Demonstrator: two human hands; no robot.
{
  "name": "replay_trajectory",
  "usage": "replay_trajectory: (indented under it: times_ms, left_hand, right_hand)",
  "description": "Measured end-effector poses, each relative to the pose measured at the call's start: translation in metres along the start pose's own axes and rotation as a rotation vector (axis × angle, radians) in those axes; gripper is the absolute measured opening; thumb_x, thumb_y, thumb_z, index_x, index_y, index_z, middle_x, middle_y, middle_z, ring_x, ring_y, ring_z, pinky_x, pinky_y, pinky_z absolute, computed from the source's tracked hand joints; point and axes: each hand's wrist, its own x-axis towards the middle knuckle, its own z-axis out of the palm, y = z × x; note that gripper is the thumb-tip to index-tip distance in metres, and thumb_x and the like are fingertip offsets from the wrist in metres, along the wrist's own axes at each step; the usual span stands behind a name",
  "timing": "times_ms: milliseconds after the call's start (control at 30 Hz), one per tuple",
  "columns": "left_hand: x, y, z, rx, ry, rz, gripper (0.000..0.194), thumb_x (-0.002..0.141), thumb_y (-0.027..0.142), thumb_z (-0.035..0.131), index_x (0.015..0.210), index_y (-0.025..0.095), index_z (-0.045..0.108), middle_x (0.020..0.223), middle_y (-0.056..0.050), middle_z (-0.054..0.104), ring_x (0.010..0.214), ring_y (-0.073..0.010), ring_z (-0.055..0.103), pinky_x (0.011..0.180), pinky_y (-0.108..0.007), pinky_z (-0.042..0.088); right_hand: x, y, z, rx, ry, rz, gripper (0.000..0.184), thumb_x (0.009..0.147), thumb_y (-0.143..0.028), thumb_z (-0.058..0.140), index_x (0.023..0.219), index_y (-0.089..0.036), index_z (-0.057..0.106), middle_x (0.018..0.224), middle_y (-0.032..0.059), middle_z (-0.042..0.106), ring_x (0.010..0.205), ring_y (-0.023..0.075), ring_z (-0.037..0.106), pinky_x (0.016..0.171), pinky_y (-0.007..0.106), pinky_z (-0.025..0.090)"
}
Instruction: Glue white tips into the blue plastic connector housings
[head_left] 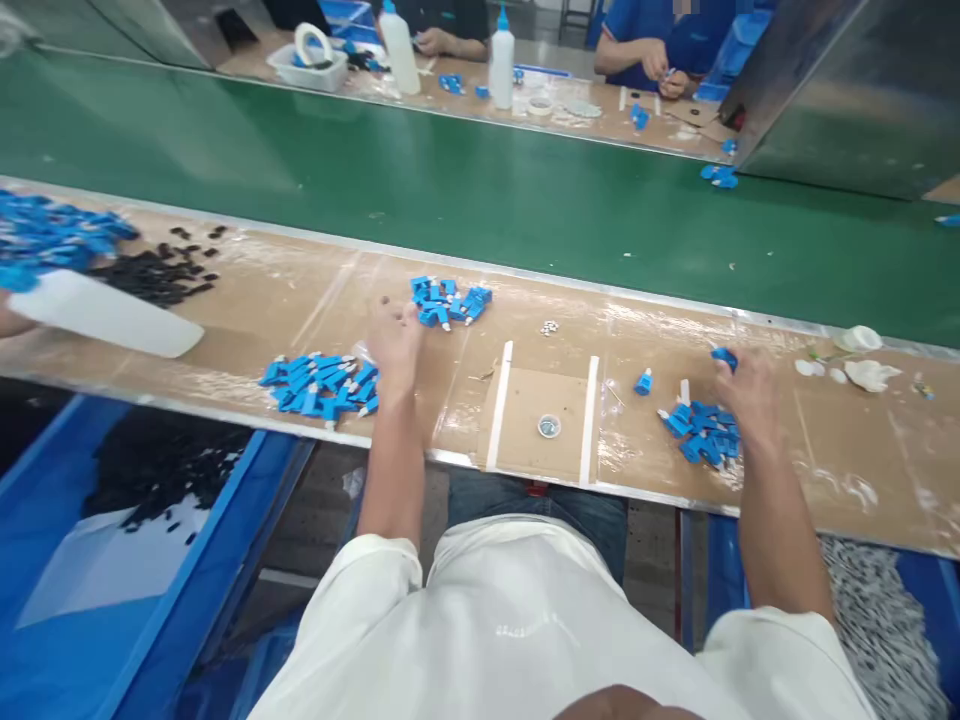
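Head view. Right hand [752, 388]: fingers nearly closed, pinching a blue piece [724, 356] just above the right-hand blue pile [703, 434]. Left hand [395, 342]: blurred, fingers half curled, between far pile [450, 303] and near pile [319, 387]; cannot tell if gripping. Cardboard [562, 390] between hands at counter [840, 435] near edge, small dish [549, 437] on it, room either side. Counter's far edge borders green belt [450, 180].

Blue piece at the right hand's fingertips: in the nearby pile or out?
Out: the blue piece is at the right hand's fingertips, with tan tabletop visible between it and the blue pile.
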Motion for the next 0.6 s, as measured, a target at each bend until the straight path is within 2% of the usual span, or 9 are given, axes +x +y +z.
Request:
replay_trajectory:
  times_ms: [67, 100, 167, 233, 300, 367, 433, 533, 600]
  left_hand:
    - [-0.029, 0.022, 0.002, -0.084, 0.102, -0.002, 0.038, 0.094, 0.037, 0.057, 0.126, 0.014, 0.057, 0.113, -0.014, 0.071, 0.109, -0.0289, 0.068, 0.099, -0.042, 0.052]
    - [-0.049, 0.035, 0.004, -0.174, 0.045, 0.046, 0.038, 0.093, 0.04, 0.062, 0.123, 0.018, 0.06, 0.112, -0.011, 0.072, 0.107, -0.0264, 0.07, 0.097, -0.039, 0.054]
    - [-0.093, 0.059, 0.006, -0.402, -0.241, 0.13, 0.04, 0.09, 0.048, 0.067, 0.117, 0.019, 0.066, 0.107, -0.009, 0.074, 0.1, -0.0239, 0.071, 0.093, -0.037, 0.056]
    - [-0.136, 0.077, 0.01, -0.598, -0.665, 0.148, 0.051, 0.089, 0.052, 0.071, 0.126, 0.018, 0.065, 0.114, -0.013, 0.075, 0.103, -0.025, 0.073, 0.093, -0.038, 0.058]
    - [-0.169, 0.088, 0.017, -0.713, -0.853, 0.129, 0.057, 0.09, 0.053, 0.07, 0.135, 0.02, 0.06, 0.131, -0.016, 0.07, 0.112, -0.026, 0.072, 0.094, -0.039, 0.06]
    - [-0.188, 0.092, 0.027, -0.759, -0.849, 0.092, 0.054, 0.092, 0.054, 0.069, 0.133, 0.02, 0.061, 0.135, -0.016, 0.068, 0.115, -0.0258, 0.071, 0.093, -0.038, 0.061]
    - [-0.192, 0.092, 0.036, -0.771, -0.747, 0.058, 0.048, 0.091, 0.057, 0.068, 0.12, 0.019, 0.066, 0.124, -0.013, 0.072, 0.111, -0.0249, 0.073, 0.091, -0.036, 0.062]
    - [-0.185, 0.087, 0.041, -0.831, -0.602, -0.014, 0.047, 0.089, 0.061, 0.07, 0.107, 0.018, 0.065, 0.105, -0.01, 0.075, 0.095, -0.0226, 0.076, 0.079, -0.033, 0.064]
    - [-0.179, 0.084, 0.038, -0.893, -0.522, -0.052, 0.046, 0.088, 0.061, 0.071, 0.104, 0.018, 0.063, 0.102, -0.009, 0.075, 0.088, -0.0209, 0.077, 0.073, -0.031, 0.063]
  right_hand:
    - [-0.02, -0.015, -0.005, 0.127, 0.031, 0.023, 0.022, 0.083, -0.042, 0.068, 0.088, -0.022, 0.076, 0.096, 0.0145, 0.072, 0.102, 0.0359, 0.067, 0.1, 0.06, 0.05]
    - [-0.035, -0.025, -0.006, 0.149, 0.024, 0.036, 0.026, 0.083, -0.041, 0.068, 0.095, -0.021, 0.077, 0.1, 0.0131, 0.074, 0.097, 0.032, 0.069, 0.096, 0.056, 0.054]
    - [-0.069, -0.051, 0.001, 0.206, 0.007, 0.048, 0.032, 0.085, -0.042, 0.068, 0.109, -0.023, 0.077, 0.106, 0.0078, 0.076, 0.092, 0.0252, 0.071, 0.088, 0.045, 0.059]
    - [-0.108, -0.083, 0.015, 0.485, -0.041, 0.007, 0.032, 0.088, -0.042, 0.069, 0.113, -0.023, 0.076, 0.109, 0.0075, 0.075, 0.098, 0.0242, 0.071, 0.087, 0.04, 0.06]
    - [-0.145, -0.118, 0.032, 0.604, -0.081, -0.088, 0.029, 0.091, -0.04, 0.07, 0.116, -0.025, 0.076, 0.109, 0.0073, 0.074, 0.099, 0.0232, 0.071, 0.085, 0.037, 0.061]
    - [-0.172, -0.144, 0.044, 0.549, -0.054, -0.22, 0.028, 0.096, -0.033, 0.066, 0.122, -0.027, 0.073, 0.111, 0.0093, 0.073, 0.102, 0.0243, 0.07, 0.089, 0.04, 0.06]
    - [-0.183, -0.154, 0.047, 0.472, -0.079, -0.367, 0.034, 0.098, -0.029, 0.062, 0.132, -0.027, 0.068, 0.115, 0.0117, 0.072, 0.108, 0.026, 0.068, 0.095, 0.043, 0.059]
    - [-0.166, -0.138, 0.04, 0.429, -0.225, -0.515, 0.05, 0.097, -0.037, 0.065, 0.145, -0.027, 0.057, 0.125, 0.0117, 0.068, 0.111, 0.0257, 0.066, 0.096, 0.043, 0.059]
    - [-0.142, -0.114, 0.036, 0.321, -0.23, -0.488, 0.049, 0.098, -0.042, 0.064, 0.144, -0.026, 0.058, 0.13, 0.0117, 0.065, 0.114, 0.0259, 0.064, 0.1, 0.044, 0.057]
